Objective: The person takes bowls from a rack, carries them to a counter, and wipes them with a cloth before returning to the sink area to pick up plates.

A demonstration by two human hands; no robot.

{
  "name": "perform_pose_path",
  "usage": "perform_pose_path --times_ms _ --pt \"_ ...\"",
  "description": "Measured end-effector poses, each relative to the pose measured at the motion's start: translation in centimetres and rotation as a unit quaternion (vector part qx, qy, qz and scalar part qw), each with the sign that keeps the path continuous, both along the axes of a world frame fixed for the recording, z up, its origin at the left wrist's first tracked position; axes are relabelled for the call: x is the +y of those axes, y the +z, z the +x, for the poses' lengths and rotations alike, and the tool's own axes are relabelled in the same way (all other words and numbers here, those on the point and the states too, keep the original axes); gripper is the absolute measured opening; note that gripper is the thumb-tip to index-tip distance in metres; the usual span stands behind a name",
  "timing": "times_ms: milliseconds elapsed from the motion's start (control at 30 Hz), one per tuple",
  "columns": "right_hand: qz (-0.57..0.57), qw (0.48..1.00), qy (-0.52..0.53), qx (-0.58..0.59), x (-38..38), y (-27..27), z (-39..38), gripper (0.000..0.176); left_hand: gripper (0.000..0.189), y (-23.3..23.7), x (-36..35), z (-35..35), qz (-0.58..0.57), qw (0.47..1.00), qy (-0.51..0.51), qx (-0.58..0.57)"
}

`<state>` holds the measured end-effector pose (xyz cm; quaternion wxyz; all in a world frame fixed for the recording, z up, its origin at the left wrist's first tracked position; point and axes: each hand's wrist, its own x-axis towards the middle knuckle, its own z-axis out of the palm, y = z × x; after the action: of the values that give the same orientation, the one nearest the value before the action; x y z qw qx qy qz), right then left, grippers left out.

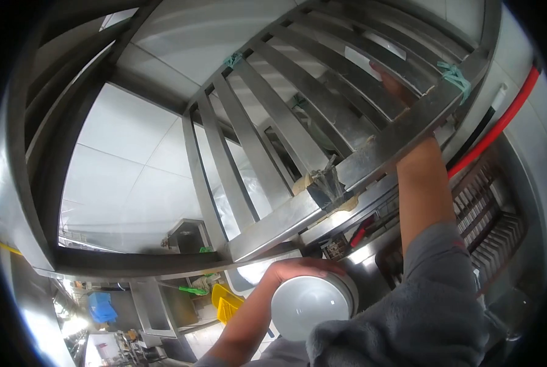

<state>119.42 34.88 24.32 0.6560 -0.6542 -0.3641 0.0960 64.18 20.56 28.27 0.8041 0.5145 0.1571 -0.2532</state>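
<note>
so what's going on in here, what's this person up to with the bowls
A person has their left hand around a stack of white bowls, held low in front of them. Their right hand is stretched out beyond the front rail of a slatted metal rack, showing between the slats near something pale. The slats partly hide that hand, so whether it grips anything can't be told.

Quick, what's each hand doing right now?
Left hand: curled around a stack of white bowls.
Right hand: partly hidden behind metal slats, beside something white; whether it's open or closed can't be told.
</note>
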Motion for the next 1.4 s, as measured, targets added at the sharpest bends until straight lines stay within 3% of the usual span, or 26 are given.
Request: perform_pose_path --times_ms 67,267,433,533,567,600,633,667,733,800,867,933,967,1000,1033,1100,1233,1333,1367,1400 --pt "-0.078 0.993 0.046 -0.081 -2.1 2.7 -0.6 0.053 0.068 -0.1 0.1 0.0 0.015 1.000 -0.010 -0.012" --pt "-0.017 0.998 0.032 -0.048 -3.5 -2.2 -1.5 0.051 0.071 0.8 0.1 0.2 -0.011 0.999 -0.017 -0.040" --pt "-0.001 0.986 0.133 0.099 -9.6 -2.5 -4.0 0.050 0.058 0.4 0.2 -0.3 -0.035 0.998 0.028 -0.040" --pt "-0.030 0.964 0.199 0.175 -14.5 1.5 -6.2 0.050 0.050 -0.3 0.4 -0.5 -0.007 0.999 0.029 -0.041" --pt "-0.143 0.966 0.216 0.001 -16.8 3.8 -6.7 0.047 0.048 -0.7 0.6 -0.6 -0.015 0.999 0.032 -0.027" --pt "-0.249 0.926 0.226 -0.173 -19.3 6.5 -7.9 0.044 0.047 -0.7 0.5 -0.7 -0.025 0.999 0.033 -0.013" --pt "-0.257 0.923 0.236 -0.160 -21.4 8.9 -10.0 0.038 0.054 1.3 -0.3 -0.6 -0.035 0.998 0.044 -0.003" --pt "-0.265 0.921 0.246 -0.147 -23.5 11.3 -12.4 0.032 0.041 -0.1 -0.2 -0.8 0.022 0.995 0.020 -0.093" --pt "-0.296 0.893 0.280 -0.191 -27.8 16.0 -16.5 0.021 0.040 -0.4 -0.2 -1.0 -0.091 0.993 0.071 0.012" --pt "-0.355 0.870 0.273 -0.206 -31.6 20.0 -20.3 0.022 0.044 -3.6 0.2 -1.7 -0.052 0.995 0.083 -0.005" --pt "-0.303 0.874 0.284 -0.254 -35.2 22.6 -23.6 0.027 0.047 -3.2 0.4 -1.4 -0.063 0.994 0.058 0.065" --pt "-0.263 0.879 0.295 -0.266 -38.2 25.0 -27.1 0.024 0.051 -6.9 0.9 -1.7 0.084 0.989 0.024 -0.122" --pt "-0.229 0.878 0.321 -0.272 -39.1 26.0 -28.7 0.023 0.049 -6.2 1.2 -2.3 0.178 0.974 0.002 -0.142" --pt "-0.195 0.876 0.345 -0.277 -39.9 26.7 -30.2 0.022 0.049 -4.8 1.3 -2.8 0.271 0.949 -0.021 -0.160" --pt "-0.174 0.875 0.363 -0.268 -40.3 26.9 -31.9 0.022 0.049 -3.1 1.0 -2.8 0.270 0.949 -0.018 -0.164" --pt "-0.134 0.875 0.392 -0.252 -40.6 26.3 -35.4 0.021 0.053 0.1 0.2 -3.0 0.081 0.994 0.019 -0.070" --pt "-0.129 0.851 0.435 -0.266 -40.5 23.5 -40.4 0.019 0.051 0.8 0.5 -4.2 0.036 0.995 0.092 0.021" --pt "-0.131 0.822 0.476 -0.285 -40.2 21.9 -41.8 0.019 0.049 -2.6 1.4 -2.5 0.082 0.996 0.025 -0.023" --pt "-0.137 0.811 0.492 -0.284 -40.2 21.3 -42.0 0.020 0.047 -3.3 1.6 -2.1 0.203 0.969 -0.029 -0.141" --pt "-0.144 0.800 0.508 -0.284 -40.2 20.8 -42.0 0.020 0.049 -5.1 1.8 -1.8 0.246 0.944 -0.035 -0.217"
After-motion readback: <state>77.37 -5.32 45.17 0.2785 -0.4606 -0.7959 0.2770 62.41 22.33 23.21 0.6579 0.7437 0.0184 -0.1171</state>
